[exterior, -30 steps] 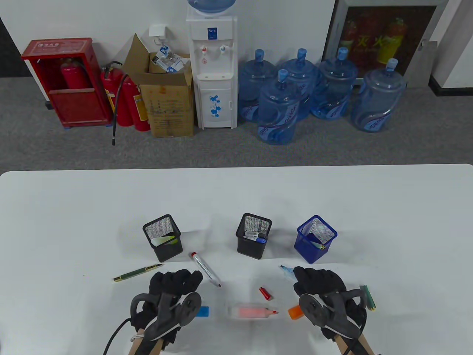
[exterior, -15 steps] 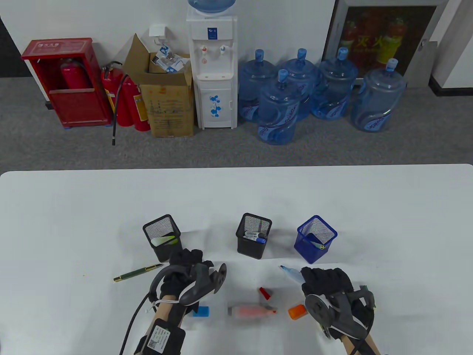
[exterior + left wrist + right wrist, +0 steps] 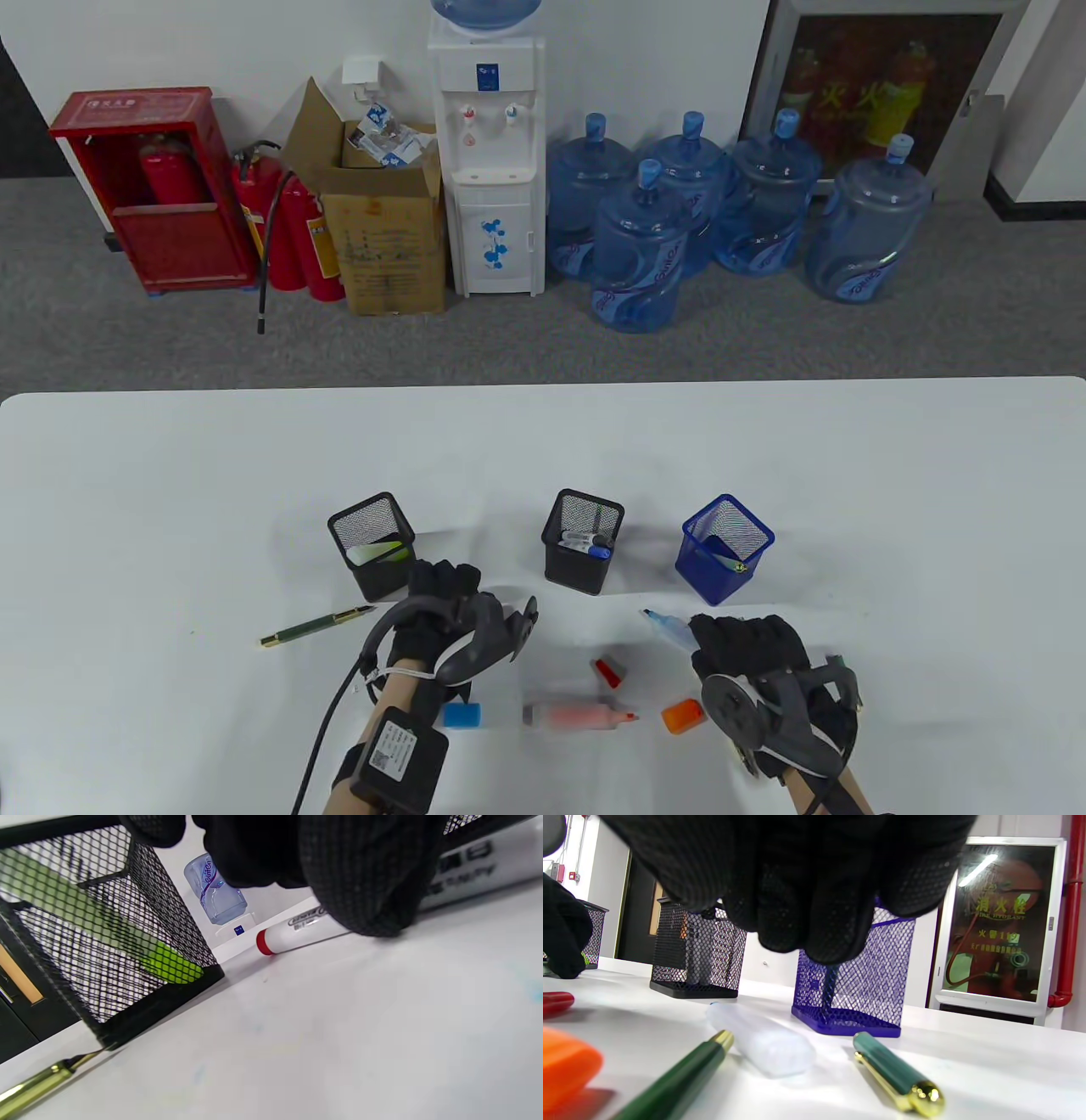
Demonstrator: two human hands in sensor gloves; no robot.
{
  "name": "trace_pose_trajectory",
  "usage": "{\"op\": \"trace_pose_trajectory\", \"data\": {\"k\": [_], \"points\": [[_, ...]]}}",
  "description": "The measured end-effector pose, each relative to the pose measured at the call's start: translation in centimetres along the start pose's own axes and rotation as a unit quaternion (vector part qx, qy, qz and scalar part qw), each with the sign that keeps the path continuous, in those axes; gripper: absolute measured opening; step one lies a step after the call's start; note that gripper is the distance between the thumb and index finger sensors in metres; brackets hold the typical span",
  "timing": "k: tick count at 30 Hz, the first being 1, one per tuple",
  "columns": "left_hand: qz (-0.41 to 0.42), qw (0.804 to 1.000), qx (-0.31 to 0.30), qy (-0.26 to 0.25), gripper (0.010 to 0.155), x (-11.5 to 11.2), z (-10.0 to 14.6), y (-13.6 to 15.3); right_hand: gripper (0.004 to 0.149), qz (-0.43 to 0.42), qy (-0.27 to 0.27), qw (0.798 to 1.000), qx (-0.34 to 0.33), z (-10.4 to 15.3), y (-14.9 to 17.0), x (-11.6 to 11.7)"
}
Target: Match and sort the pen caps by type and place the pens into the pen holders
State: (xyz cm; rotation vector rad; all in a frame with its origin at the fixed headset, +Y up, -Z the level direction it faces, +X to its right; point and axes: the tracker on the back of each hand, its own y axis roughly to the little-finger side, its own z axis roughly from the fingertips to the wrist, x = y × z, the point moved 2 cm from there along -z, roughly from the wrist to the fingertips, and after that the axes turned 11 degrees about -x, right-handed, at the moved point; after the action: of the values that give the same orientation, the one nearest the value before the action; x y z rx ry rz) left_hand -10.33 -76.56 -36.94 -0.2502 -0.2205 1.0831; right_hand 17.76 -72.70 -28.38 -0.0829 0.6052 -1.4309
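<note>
My left hand (image 3: pixel 443 594) lies over the white marker, just in front of the left black mesh holder (image 3: pixel 373 546). In the left wrist view its fingers (image 3: pixel 352 878) curl over the white marker (image 3: pixel 297 929), whose red end pokes out; the marker lies on the table. My right hand (image 3: pixel 738 641) hovers before the blue mesh holder (image 3: pixel 727 548), fingers (image 3: pixel 806 899) loosely curled and holding nothing. A pale blue highlighter (image 3: pixel 666 626) sticks out beside it. On the table lie a green pen (image 3: pixel 318 626), blue cap (image 3: pixel 462 716), pink highlighter (image 3: pixel 581 715), red cap (image 3: pixel 608 672) and orange cap (image 3: pixel 683 716).
The middle black holder (image 3: pixel 583 541) has markers in it, and the left holder has a green highlighter (image 3: pixel 127 938). Under my right hand lie two green pieces with gold trim (image 3: pixel 895 1073). The far half of the white table (image 3: pixel 543 450) is bare.
My left hand moved forward from beside the blue cap to the white marker and turned at the wrist. My right hand drew back slightly to the right.
</note>
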Motion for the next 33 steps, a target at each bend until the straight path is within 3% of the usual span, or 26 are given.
{"op": "trace_pose_trajectory", "data": {"k": [16, 24, 28, 33], "points": [[0.006, 0.999, 0.001, 0.037, 0.048, -0.2, -0.2, 0.7, 0.051, 0.005, -0.001, 1.000, -0.008, -0.1, -0.3, 0.0], [0.017, 1.000, 0.008, 0.008, 0.052, 2.6, 3.7, 3.8, 0.051, 0.010, -0.007, 1.000, -0.010, -0.1, -0.5, 0.0], [0.140, 0.990, 0.028, -0.006, 0.052, 2.0, 6.0, 4.1, 0.051, 0.014, -0.011, 1.000, -0.017, -0.2, -0.9, 0.1], [0.173, 0.982, 0.022, -0.072, 0.054, 1.4, 8.2, 3.3, 0.050, 0.018, -0.020, 0.999, -0.035, -0.9, -2.2, 0.3]]}}
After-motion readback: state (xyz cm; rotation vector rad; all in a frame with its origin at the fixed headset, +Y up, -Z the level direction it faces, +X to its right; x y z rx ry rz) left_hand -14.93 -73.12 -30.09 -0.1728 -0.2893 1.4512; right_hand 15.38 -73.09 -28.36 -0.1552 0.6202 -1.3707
